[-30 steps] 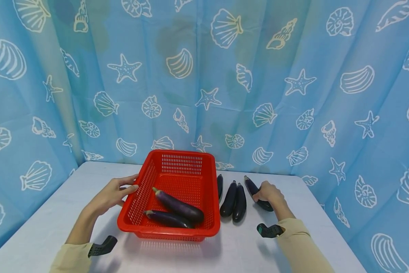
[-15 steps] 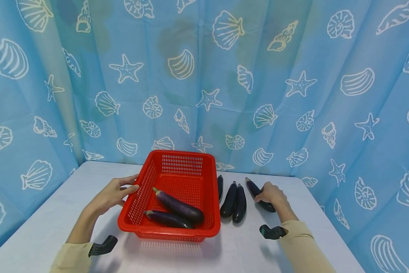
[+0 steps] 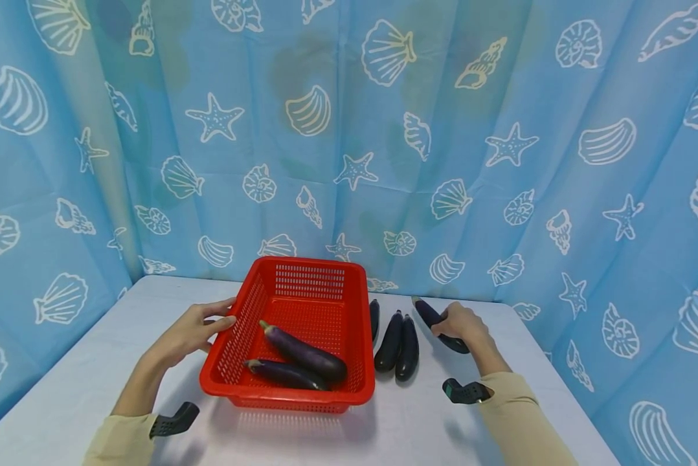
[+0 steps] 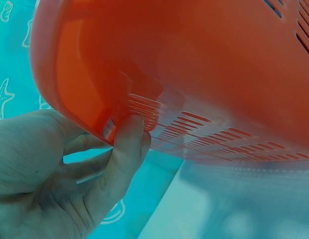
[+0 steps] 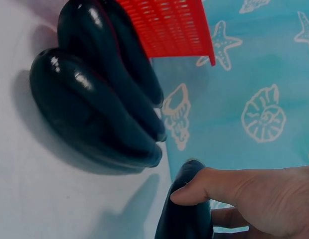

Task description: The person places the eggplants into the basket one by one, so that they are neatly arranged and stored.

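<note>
My left hand [image 3: 193, 331] grips the left rim of a red plastic basket [image 3: 368, 336]. In the left wrist view, fingertips touch the slotted outer wall below the rim. Inside the basket lie two eggplants, a larger one [image 3: 305, 353] and a darker one [image 3: 287, 374] in front. At the right, my right hand [image 3: 462, 325] holds a dark eggplant [image 3: 426, 312] around its middle, stem end pointing away to the left. The right wrist view shows the thumb lying along this eggplant [image 5: 187, 216]; its lower end is cut off there.
Between basket and right hand, two eggplants [image 3: 389, 342] [image 3: 408, 349] lie side by side on the white table [image 3: 419, 421]. Another eggplant [image 3: 375, 318] is partly hidden behind the basket's right wall. A blue shell-patterned curtain [image 3: 349, 142] hangs behind the table.
The right hand first shifts slightly right, then moves a little left and away with the eggplant, which appears slightly raised. The left hand and basket stay in place.
</note>
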Tool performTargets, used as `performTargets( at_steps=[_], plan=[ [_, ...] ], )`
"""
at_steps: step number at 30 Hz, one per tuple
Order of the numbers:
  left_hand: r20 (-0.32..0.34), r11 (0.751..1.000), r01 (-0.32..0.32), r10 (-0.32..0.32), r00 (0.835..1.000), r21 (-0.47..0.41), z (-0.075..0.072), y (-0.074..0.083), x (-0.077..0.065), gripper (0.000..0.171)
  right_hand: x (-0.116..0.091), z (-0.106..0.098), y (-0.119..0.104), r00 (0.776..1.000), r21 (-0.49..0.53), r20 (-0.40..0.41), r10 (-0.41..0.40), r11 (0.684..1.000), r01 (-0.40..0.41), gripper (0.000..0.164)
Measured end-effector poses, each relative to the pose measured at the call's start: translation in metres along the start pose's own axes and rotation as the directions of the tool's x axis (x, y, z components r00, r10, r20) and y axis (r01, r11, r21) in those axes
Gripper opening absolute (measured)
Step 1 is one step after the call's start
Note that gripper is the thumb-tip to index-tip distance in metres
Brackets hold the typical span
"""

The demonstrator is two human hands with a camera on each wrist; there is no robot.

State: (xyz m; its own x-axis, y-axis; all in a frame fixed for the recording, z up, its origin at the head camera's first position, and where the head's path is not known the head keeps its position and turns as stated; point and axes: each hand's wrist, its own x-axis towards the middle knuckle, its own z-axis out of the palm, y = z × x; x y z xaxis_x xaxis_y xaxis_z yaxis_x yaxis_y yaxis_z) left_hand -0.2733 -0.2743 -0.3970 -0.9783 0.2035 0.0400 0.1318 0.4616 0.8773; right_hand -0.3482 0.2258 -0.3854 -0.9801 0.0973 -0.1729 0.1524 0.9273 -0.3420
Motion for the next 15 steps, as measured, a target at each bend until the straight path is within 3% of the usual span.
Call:
performTargets(
  at_steps=[11, 15],
  plan=[
    [-0.006, 1.0, 0.003, -0.003, 1.0, -0.002, 0.0, -0.002, 0.0, 0.066, -0.008, -0.015, -0.023, 0.995, 0.047, -0.034, -0.095, 0.994, 0.097, 0.049],
    [-0.008, 1.0, 0.007, -0.007, 1.0, 0.002, 0.0, -0.002, 0.0, 0.066, -0.011, -0.019, -0.034, 0.994, 0.001, -0.025, -0.106, 0.994, 0.106, 0.051]
  ],
)
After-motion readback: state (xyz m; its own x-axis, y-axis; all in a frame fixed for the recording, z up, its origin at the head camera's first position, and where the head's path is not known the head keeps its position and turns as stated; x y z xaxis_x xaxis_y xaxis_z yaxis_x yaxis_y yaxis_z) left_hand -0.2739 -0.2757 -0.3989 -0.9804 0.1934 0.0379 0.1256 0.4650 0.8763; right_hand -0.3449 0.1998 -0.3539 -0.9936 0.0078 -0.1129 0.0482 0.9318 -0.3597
